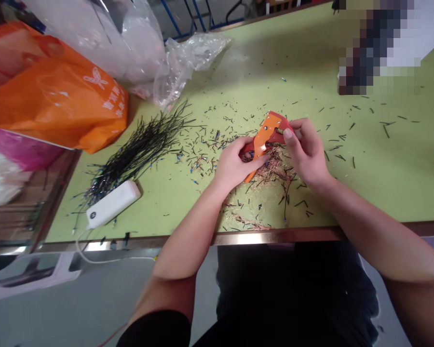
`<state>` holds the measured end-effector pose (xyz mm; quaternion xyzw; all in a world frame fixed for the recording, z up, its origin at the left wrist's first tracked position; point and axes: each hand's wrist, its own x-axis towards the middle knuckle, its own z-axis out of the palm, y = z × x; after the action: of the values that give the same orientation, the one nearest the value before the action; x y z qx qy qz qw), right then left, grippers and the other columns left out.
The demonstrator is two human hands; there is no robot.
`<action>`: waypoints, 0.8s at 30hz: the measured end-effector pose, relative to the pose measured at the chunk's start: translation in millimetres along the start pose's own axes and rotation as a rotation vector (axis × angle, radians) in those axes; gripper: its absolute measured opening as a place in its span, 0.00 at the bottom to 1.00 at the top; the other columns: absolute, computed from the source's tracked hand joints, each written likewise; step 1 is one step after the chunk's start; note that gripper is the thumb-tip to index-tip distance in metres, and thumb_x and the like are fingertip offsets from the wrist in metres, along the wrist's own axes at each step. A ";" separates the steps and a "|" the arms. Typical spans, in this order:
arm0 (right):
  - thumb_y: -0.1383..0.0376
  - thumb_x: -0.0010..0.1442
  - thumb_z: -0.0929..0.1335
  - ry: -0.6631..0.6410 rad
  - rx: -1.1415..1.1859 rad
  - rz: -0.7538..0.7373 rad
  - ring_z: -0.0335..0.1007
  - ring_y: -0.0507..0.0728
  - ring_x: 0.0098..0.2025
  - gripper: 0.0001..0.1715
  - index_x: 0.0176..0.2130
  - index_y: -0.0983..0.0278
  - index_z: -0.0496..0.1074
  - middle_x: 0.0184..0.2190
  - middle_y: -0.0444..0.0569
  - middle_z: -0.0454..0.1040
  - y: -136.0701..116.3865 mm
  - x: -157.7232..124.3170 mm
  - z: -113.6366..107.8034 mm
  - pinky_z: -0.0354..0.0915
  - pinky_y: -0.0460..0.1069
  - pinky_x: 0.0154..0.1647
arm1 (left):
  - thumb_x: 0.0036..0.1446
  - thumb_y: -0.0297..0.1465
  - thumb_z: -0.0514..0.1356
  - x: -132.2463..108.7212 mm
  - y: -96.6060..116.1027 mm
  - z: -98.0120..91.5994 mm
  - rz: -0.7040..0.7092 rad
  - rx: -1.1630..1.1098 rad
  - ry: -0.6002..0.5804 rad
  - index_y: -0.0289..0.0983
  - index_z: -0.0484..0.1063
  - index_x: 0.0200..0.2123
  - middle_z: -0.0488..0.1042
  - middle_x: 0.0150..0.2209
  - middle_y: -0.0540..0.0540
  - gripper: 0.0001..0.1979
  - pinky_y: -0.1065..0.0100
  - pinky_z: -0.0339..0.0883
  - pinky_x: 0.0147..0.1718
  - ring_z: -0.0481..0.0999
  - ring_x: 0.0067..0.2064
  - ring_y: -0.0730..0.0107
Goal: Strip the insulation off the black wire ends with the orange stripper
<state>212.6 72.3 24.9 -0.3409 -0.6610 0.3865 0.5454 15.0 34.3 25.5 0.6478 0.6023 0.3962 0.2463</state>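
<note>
My left hand [235, 164] is wrapped round the handles of an orange and red wire stripper [268, 127], its head pointing up and away from me. At the right side of that head is my right hand [307, 149], thumb and fingers pinched together. What the pinch holds, if anything, is too small and blurred to make out. Under both hands lies a heap of copper strands and black offcuts [275, 166]. To the left rests a long bundle of black wires [141, 144], several with blue ends.
A white power bank [114, 204] with a white cable lies near the table's front edge. An orange plastic bag [58, 96] and clear plastic bags [141, 48] stand at the back left. Black scraps are scattered over the green tabletop [383, 178]. A pixelated patch covers the upper right.
</note>
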 end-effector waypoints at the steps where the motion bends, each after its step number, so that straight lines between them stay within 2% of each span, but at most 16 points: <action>1: 0.44 0.72 0.67 0.004 0.008 -0.001 0.54 0.51 0.25 0.20 0.41 0.57 0.69 0.25 0.39 0.59 -1.5 -0.5 0.0 0.56 0.49 0.25 | 0.52 0.43 0.74 -0.5 0.1 -0.3 -0.007 -0.007 -0.016 0.42 0.77 0.48 0.83 0.44 0.46 0.22 0.57 0.75 0.45 0.81 0.43 0.61; 5: 0.42 0.73 0.65 -0.026 0.087 0.027 0.52 0.50 0.23 0.22 0.42 0.57 0.68 0.24 0.39 0.57 -5.8 -1.2 -0.8 0.53 0.49 0.23 | 0.52 0.43 0.74 -2.4 2.1 -2.1 -0.026 -0.056 -0.065 0.42 0.76 0.47 0.83 0.43 0.47 0.21 0.57 0.75 0.44 0.81 0.41 0.62; 8: 0.40 0.73 0.61 -0.065 0.137 0.069 0.51 0.51 0.22 0.24 0.43 0.56 0.67 0.23 0.38 0.56 -3.6 -0.4 -1.5 0.52 0.49 0.21 | 0.54 0.42 0.73 -2.1 5.3 -3.6 -0.009 -0.087 -0.039 0.42 0.76 0.45 0.83 0.43 0.47 0.19 0.59 0.76 0.43 0.81 0.41 0.63; 13: 0.43 0.71 0.65 -0.049 0.143 0.096 0.49 0.51 0.22 0.21 0.40 0.56 0.64 0.23 0.38 0.56 4.2 0.1 -0.7 0.52 0.49 0.21 | 0.53 0.40 0.73 -0.2 6.7 -3.9 -0.012 -0.078 -0.010 0.41 0.76 0.45 0.83 0.44 0.46 0.19 0.59 0.76 0.44 0.81 0.42 0.62; 19: 0.46 0.73 0.64 0.000 0.036 0.043 0.55 0.52 0.24 0.18 0.41 0.56 0.66 0.25 0.41 0.61 4.2 -1.1 -3.4 0.54 0.49 0.22 | 0.55 0.42 0.73 1.3 1.9 -3.8 0.000 0.005 0.035 0.42 0.76 0.47 0.83 0.44 0.45 0.20 0.57 0.75 0.45 0.81 0.43 0.61; 22: 0.43 0.72 0.65 -0.011 0.009 0.063 0.55 0.52 0.23 0.19 0.46 0.55 0.68 0.24 0.39 0.59 2.1 1.3 -5.3 0.55 0.48 0.22 | 0.54 0.44 0.73 2.5 1.8 -3.7 0.016 0.141 0.083 0.42 0.75 0.47 0.82 0.45 0.44 0.22 0.56 0.74 0.45 0.81 0.44 0.58; 24: 0.42 0.72 0.65 -0.022 -0.047 0.039 0.60 0.52 0.25 0.21 0.47 0.55 0.71 0.25 0.40 0.63 1.8 3.9 -5.6 0.60 0.49 0.25 | 0.52 0.44 0.74 2.7 3.1 -2.5 0.034 0.257 0.102 0.41 0.75 0.46 0.82 0.45 0.43 0.23 0.55 0.73 0.44 0.80 0.45 0.55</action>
<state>217.5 77.4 25.7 -0.3624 -0.6691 0.3851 0.5222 14.7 36.1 30.1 0.6631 0.6489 0.3523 0.1234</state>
